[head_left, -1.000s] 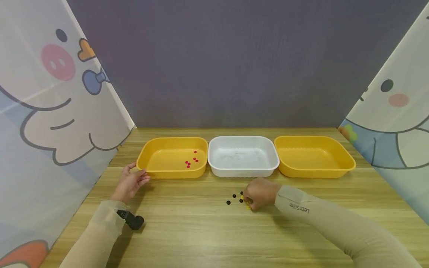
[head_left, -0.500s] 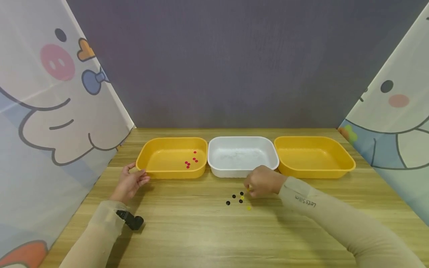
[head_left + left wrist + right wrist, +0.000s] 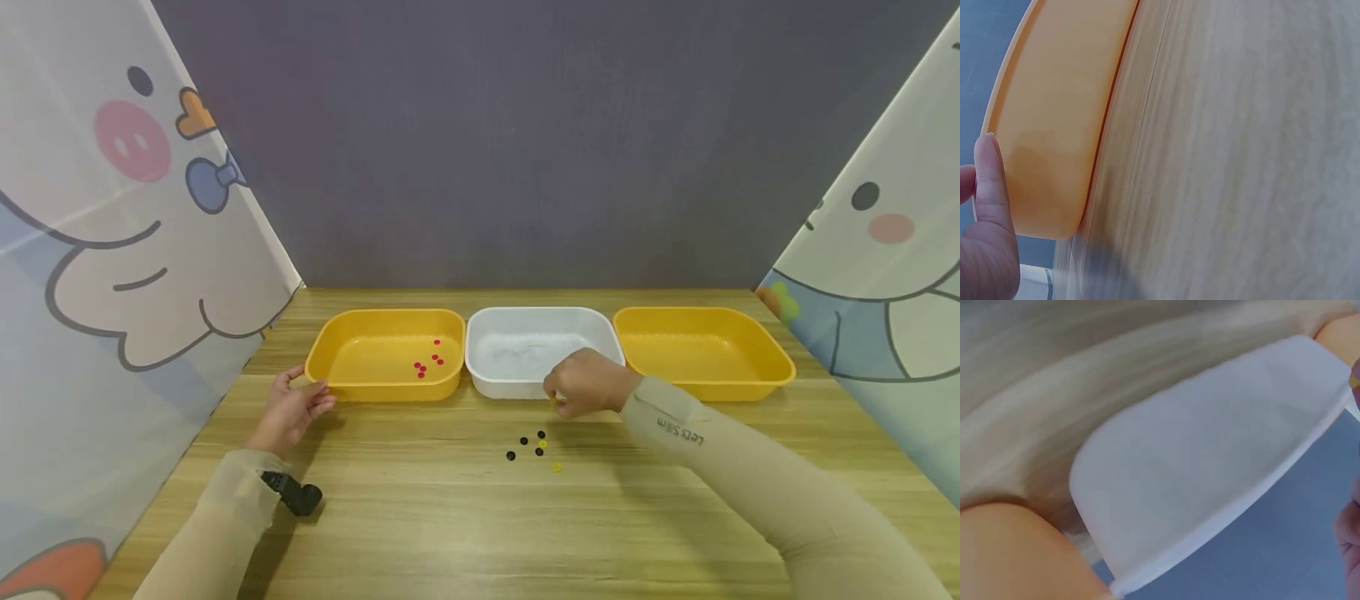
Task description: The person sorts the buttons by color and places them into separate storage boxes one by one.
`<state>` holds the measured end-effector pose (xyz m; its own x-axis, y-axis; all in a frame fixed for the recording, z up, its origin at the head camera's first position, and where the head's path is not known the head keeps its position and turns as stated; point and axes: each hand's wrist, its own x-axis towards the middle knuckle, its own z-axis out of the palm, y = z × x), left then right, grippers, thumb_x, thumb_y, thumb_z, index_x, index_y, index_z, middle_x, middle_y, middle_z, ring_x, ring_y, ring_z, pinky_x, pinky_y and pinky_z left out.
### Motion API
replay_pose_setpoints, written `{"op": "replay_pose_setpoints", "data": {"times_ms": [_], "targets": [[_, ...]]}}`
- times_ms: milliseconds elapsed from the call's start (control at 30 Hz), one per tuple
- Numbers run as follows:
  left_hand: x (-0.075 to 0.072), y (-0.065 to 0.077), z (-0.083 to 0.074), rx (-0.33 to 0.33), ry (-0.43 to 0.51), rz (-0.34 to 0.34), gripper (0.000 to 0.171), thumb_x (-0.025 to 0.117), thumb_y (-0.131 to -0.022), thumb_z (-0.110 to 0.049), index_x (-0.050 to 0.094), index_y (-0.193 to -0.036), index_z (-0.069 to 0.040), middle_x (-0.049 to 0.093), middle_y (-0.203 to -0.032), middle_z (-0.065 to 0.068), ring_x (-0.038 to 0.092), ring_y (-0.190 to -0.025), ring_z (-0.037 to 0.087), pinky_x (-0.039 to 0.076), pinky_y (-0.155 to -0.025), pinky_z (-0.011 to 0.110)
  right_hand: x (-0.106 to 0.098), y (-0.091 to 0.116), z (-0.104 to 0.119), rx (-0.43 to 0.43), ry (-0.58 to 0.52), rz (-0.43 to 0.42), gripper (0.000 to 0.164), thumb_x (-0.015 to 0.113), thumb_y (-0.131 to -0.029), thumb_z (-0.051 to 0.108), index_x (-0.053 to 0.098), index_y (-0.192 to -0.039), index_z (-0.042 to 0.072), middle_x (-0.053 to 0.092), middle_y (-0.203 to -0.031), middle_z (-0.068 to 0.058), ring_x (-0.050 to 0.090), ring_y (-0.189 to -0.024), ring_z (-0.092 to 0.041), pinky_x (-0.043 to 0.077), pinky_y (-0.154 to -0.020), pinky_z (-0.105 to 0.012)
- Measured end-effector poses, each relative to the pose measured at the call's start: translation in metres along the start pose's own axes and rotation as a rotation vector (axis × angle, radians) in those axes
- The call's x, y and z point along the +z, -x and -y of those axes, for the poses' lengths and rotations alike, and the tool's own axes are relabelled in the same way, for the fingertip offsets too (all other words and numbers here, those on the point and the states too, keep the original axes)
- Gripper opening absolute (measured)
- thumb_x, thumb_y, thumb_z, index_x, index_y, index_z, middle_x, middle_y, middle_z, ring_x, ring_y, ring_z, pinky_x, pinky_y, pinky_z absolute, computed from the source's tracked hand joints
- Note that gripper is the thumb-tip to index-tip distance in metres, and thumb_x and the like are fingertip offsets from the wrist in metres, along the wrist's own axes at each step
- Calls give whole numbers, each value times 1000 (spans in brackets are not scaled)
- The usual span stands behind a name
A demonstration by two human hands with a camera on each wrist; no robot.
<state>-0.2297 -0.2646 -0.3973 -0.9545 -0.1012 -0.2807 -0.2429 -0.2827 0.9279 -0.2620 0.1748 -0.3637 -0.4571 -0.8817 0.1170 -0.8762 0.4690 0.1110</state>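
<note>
My right hand (image 3: 588,383) pinches a small yellow button (image 3: 1354,381) between thumb and fingers, above the front rim of the white tray (image 3: 545,389). Below it on the table lie several black buttons (image 3: 511,456) and two loose yellow ones, including one yellow button (image 3: 557,467) nearest me. With thumb and fingers at the rim, my left hand (image 3: 292,410) holds the front left corner of the left yellow tray (image 3: 390,392). In the left wrist view a finger (image 3: 990,181) lies along that tray's outer wall. Several red buttons (image 3: 422,369) lie inside the left tray.
To the right of the white tray stands another yellow tray (image 3: 705,390). All three trays stand side by side on the wooden table (image 3: 420,517), before a dark grey panel (image 3: 480,150). Printed cartoon sheets flank both sides.
My right hand has lifted a yellow button from the group on the table and moved it up and forward to the white tray's front rim. The left hand stays at its corner.
</note>
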Motion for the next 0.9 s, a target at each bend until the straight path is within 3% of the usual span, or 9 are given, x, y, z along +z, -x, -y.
{"op": "replay_pose_setpoints", "data": {"times_ms": [667, 900], "targets": [[-1, 1, 2, 11, -13, -3, 59, 42, -99, 3, 2, -141, -8, 57, -72, 2, 63, -58, 9, 58, -63, 18, -6, -4, -22, 21, 93, -49, 9, 73, -67, 13, 64, -69, 16, 63, -64, 8, 45, -48, -4, 45, -45, -23], [1, -1, 2, 14, -2, -12, 60, 42, -99, 3, 1, -142, -9, 57, -70, 2, 63, -58, 9, 58, -62, 18, -9, -3, -30, 44, 66, -33, 8, 74, -70, 14, 66, -72, 14, 66, -67, 5, 46, -49, -4, 45, -46, -22]]}}
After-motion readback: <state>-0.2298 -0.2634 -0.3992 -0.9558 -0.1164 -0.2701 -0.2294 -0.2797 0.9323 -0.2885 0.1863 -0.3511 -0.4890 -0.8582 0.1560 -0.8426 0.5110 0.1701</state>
